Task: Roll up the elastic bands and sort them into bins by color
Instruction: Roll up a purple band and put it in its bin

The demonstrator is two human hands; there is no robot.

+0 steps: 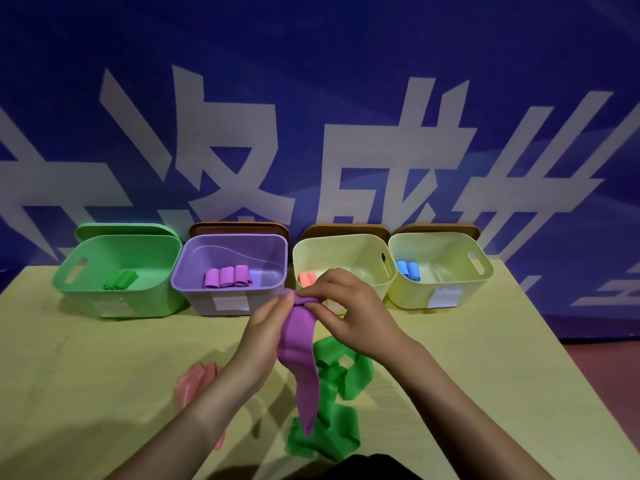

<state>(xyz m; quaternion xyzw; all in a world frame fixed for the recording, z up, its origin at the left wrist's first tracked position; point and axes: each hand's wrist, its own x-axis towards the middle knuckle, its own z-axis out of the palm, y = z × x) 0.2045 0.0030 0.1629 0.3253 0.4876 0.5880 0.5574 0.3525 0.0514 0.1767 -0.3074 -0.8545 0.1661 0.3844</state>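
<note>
I hold a purple elastic band point(299, 358) up over the table, its top end rolled a little. My left hand point(266, 327) and my right hand point(349, 306) both pinch that rolled end, and the rest hangs down. Under it lies a loose green band point(337, 372). A pink band point(194, 382) lies left of my left forearm, partly hidden. At the back stand a green bin point(69, 285) with green rolls, a purple bin point(194, 292) with three purple rolls point(227, 277), a pale yellow bin point(381, 289) with pink rolls, and another pale yellow bin point(481, 282) with blue rolls.
The yellow table point(467, 375) ends at its right edge, with red floor beyond. A blue banner with white characters point(311, 133) stands right behind the bins. Lids lean behind each bin.
</note>
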